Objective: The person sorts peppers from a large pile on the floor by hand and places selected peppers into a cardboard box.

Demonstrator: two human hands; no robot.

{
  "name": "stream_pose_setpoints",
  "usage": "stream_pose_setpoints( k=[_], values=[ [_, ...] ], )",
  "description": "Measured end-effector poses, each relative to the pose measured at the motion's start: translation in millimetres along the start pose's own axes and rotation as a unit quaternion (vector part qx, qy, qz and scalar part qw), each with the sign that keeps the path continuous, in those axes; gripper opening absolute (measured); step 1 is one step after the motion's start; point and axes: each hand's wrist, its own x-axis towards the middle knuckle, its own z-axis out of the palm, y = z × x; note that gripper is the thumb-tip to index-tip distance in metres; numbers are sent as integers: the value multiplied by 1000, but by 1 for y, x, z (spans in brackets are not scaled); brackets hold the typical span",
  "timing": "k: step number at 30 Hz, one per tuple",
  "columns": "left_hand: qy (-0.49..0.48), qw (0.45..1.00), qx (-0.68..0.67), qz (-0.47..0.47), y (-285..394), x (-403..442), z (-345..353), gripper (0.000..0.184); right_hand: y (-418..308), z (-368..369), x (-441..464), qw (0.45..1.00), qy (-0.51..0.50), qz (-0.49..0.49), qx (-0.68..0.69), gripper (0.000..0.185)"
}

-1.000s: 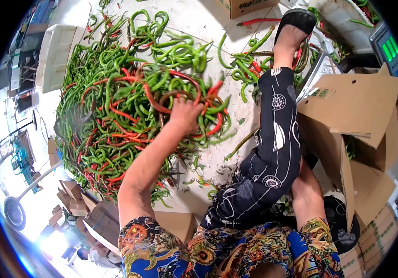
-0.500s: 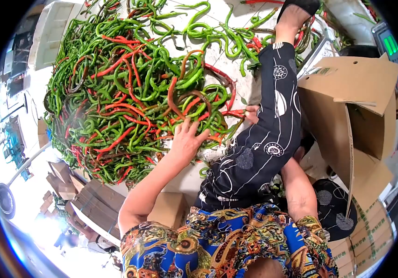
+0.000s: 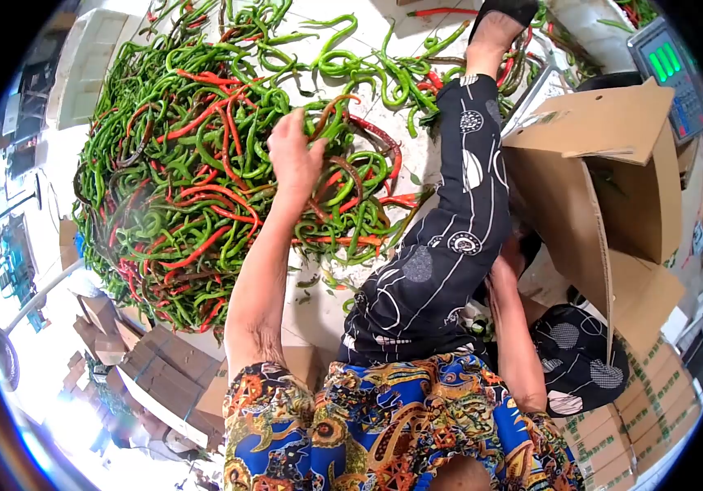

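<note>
My left hand (image 3: 292, 155) is over the right part of a large heap of long chili peppers (image 3: 196, 188), mostly green with red ones among them. Its thumb is apart from the bent fingers, and nothing shows held in it. Close by lies a dark red and green chili pepper (image 3: 337, 105). My right hand (image 3: 509, 255) is low beside my bent leg in patterned black trousers (image 3: 421, 270). Its fingers are hidden behind the leg, so what it holds cannot be seen. Near my knee, red chili peppers (image 3: 401, 200) lie at the heap's edge.
An opened cardboard box (image 3: 564, 188) stands right of my leg, with a digital scale (image 3: 671, 78) behind it. Loose green peppers (image 3: 368, 69) are scattered across the pale floor (image 3: 429, 151). Flattened cardboard (image 3: 167, 368) and a fan (image 3: 2, 356) are at left.
My left hand has moved up and left over the heap. My right hand has drawn back from the red peppers near my knee to behind the leg. The view has shifted slightly.
</note>
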Motion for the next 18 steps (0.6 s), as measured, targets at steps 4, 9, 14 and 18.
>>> stream_pose_setpoints(
  k=[4,9,14,18],
  values=[
    [-82,994,32,-70,-23,-31,-17,37,-45,-8,-29,969,10,68,238,18],
    [-35,958,-227,-173,-4,-50,-58,28,-81,-8,-48,992,18,5,122,16],
    [-94,845,-461,-255,31,-58,-121,40,-82,-10,-60,985,-5,-13,171,15],
    [-116,756,-581,-278,35,-69,-136,38,-87,-14,-74,984,-25,-37,170,16]
  ],
)
